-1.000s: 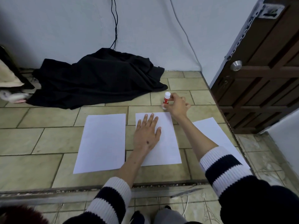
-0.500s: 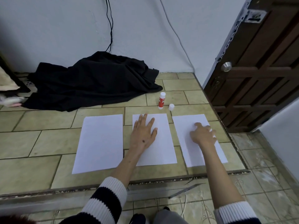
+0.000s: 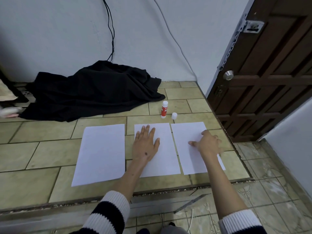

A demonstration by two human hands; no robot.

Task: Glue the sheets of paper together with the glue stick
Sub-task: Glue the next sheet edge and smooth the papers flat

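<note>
Three white sheets lie side by side on the tiled floor: a left sheet (image 3: 101, 152), a middle sheet (image 3: 166, 154) and a right sheet (image 3: 187, 137). My left hand (image 3: 145, 145) rests flat, fingers spread, on the middle sheet. My right hand (image 3: 206, 142) presses on the right sheet with fingers apart, holding nothing. The right sheet's edge lies close beside the middle sheet. A red and white glue stick (image 3: 164, 109) stands upright beyond the sheets, uncapped, with its white cap (image 3: 174, 116) next to it.
A heap of black cloth (image 3: 94, 92) lies against the back wall, with cables hanging above it. A dark wooden door (image 3: 263, 78) stands at the right. The raised tiled floor ends in a step edge (image 3: 152, 191) close to me.
My right hand let go of the glue stick, which now stands uncapped, and went down onto the right sheet. The right sheet slid left, closer to the middle sheet.
</note>
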